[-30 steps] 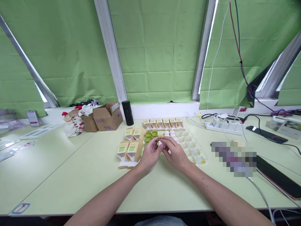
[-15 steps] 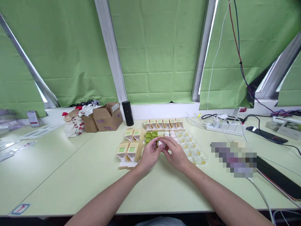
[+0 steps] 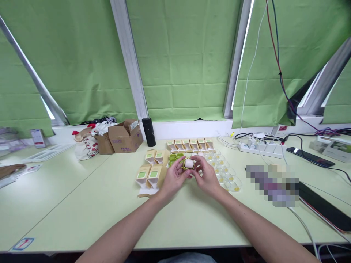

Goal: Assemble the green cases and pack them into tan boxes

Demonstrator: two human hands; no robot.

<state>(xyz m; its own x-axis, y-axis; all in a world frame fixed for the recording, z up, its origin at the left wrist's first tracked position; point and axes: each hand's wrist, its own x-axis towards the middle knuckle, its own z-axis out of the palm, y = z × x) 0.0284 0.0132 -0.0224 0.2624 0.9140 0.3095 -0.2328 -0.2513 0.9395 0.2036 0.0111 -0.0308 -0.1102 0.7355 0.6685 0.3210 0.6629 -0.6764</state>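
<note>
Between my left hand (image 3: 174, 178) and my right hand (image 3: 206, 176), a small green case (image 3: 188, 169) is held by the fingertips over the table. A pale pinkish-white rounded piece (image 3: 189, 163) sits in it. Fingers of both hands curl around its sides. Just behind my left hand stand several green cases (image 3: 172, 157). More pinkish-white pieces (image 3: 200, 154) are partly hidden behind my right hand. To the right lie rows of clear plastic shells (image 3: 231, 178) with yellow spots. Small cardboard boxes with green fronts (image 3: 153, 174) stand left of my left hand.
A row of small boxes (image 3: 190, 145) lines the back. Behind on the left are a brown carton (image 3: 126, 138) and a black bottle (image 3: 148, 132). A power strip (image 3: 262, 149) with cables lies at the back right, and a dark flat object (image 3: 325, 206) at right.
My fingers have spread apart a little around the case. The pinkish-white piece inside now shows more fully, facing the camera. A brown thing has appeared at the far left edge.
</note>
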